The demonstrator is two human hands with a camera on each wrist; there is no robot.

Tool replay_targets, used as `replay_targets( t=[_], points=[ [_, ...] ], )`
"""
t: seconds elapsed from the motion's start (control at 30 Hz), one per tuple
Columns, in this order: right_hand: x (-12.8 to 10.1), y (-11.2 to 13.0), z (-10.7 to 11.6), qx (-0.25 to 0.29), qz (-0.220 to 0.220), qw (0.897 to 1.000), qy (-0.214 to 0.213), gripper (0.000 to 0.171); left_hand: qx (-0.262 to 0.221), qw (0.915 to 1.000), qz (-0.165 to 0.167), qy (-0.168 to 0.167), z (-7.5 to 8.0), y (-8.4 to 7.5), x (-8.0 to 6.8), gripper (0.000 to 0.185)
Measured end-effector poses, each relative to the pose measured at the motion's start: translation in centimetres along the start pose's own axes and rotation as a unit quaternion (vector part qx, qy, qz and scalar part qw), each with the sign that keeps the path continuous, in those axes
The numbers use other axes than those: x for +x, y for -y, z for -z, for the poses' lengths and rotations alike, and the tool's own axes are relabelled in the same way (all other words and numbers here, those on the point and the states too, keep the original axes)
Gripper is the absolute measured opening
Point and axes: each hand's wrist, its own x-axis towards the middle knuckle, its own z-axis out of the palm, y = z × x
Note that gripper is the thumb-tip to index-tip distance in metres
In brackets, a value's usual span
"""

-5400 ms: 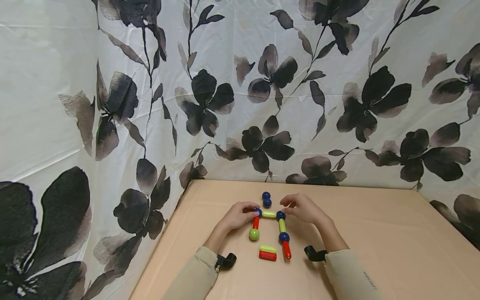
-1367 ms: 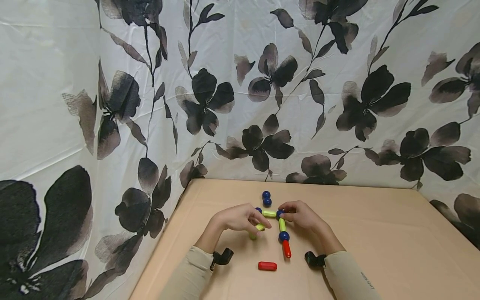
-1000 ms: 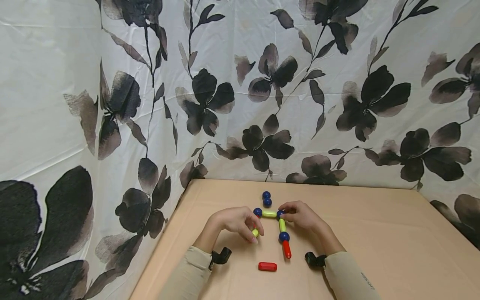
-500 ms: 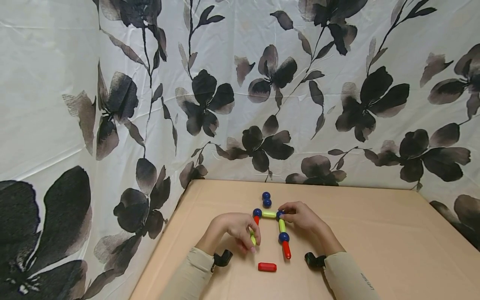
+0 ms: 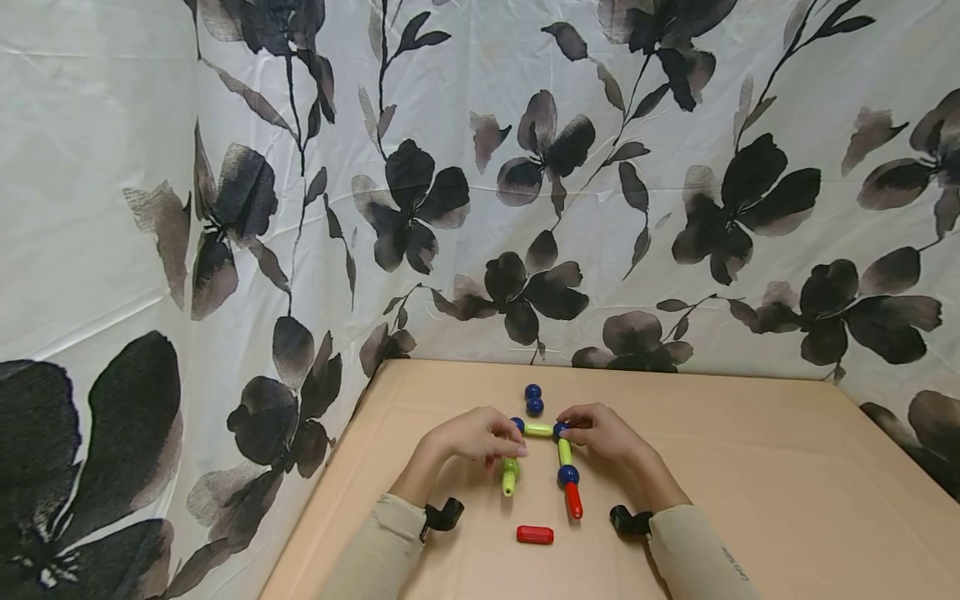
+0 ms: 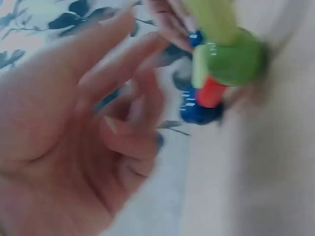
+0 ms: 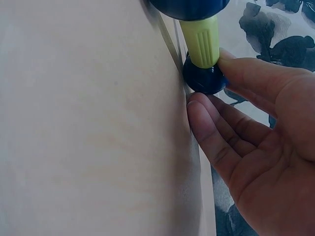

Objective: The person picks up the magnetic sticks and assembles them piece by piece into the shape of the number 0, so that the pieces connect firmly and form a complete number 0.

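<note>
A frame of toy building rods and balls lies on the table. My right hand pinches its corner blue ball between thumb and fingers. From that ball a yellow-green rod runs left, and another yellow-green rod runs toward me to a second blue ball and a red rod. On the left side, a green ball bears a yellow-green rod pointing toward me. My left hand hovers over this side, fingers loosely bent, holding nothing; it partly hides the left blue ball.
A loose red rod lies near the front of the tan table. Two blue balls touch each other behind the frame. A floral cloth hangs behind the table and to its left.
My left hand has brought the yellow-green rod, earlier beside the loose red rod, to the green ball. It has released the rod and risen away. My right hand now pinches the corner ball.
</note>
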Motion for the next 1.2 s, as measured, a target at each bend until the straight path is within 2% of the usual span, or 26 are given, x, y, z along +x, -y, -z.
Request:
replay_targets(
  t=[0.07,0.13,0.2,0.27,0.37,0.47,0.67,0.8,1.07,1.2],
  points=[
    [0.0,0.0,0.0,0.002,-0.004,1.000,0.001,0.029,-0.001,0.9960,-0.022,-0.086,-0.1,0.6,0.7,0.013],
    [0.0,0.1,0.0,0.001,-0.010,1.000,0.001,0.029,0.005,0.9871,-0.028,-0.158,-0.2,1.2,1.2,0.011],
    [0.0,0.1,0.0,0.001,-0.013,1.000,0.000,0.029,0.012,0.9789,-0.024,-0.203,-0.4,1.5,1.6,0.013],
    [0.0,0.0,0.0,-0.001,-0.014,1.000,-0.003,0.028,0.006,0.9745,-0.018,-0.223,-0.6,1.9,1.9,0.018],
    [0.0,0.0,0.0,-0.001,-0.015,1.000,-0.007,0.028,-0.008,0.9728,-0.012,-0.231,-1.0,2.8,2.3,0.027],
    [0.1,0.0,-0.1,0.001,-0.018,1.000,-0.007,0.029,-0.017,0.9747,-0.007,-0.223,-1.6,4.2,2.6,0.033],
    [0.2,-0.1,0.0,0.004,-0.021,1.000,-0.001,0.031,-0.041,0.9771,-0.008,-0.209,-2.4,6.1,2.9,0.032],
    [0.3,-0.2,0.1,-0.003,-0.023,1.000,-0.009,0.032,-0.055,0.9757,-0.012,-0.212,-2.5,6.3,3.0,0.032],
    [1.9,0.5,0.2,-0.017,-0.027,0.998,-0.052,0.035,-0.051,0.9762,-0.007,-0.211,-2.6,6.2,3.1,0.032],
    [2.9,1.1,0.5,-0.026,-0.020,0.998,-0.047,0.042,-0.047,0.9763,-0.008,-0.211,-2.6,6.3,3.1,0.031]
  ],
)
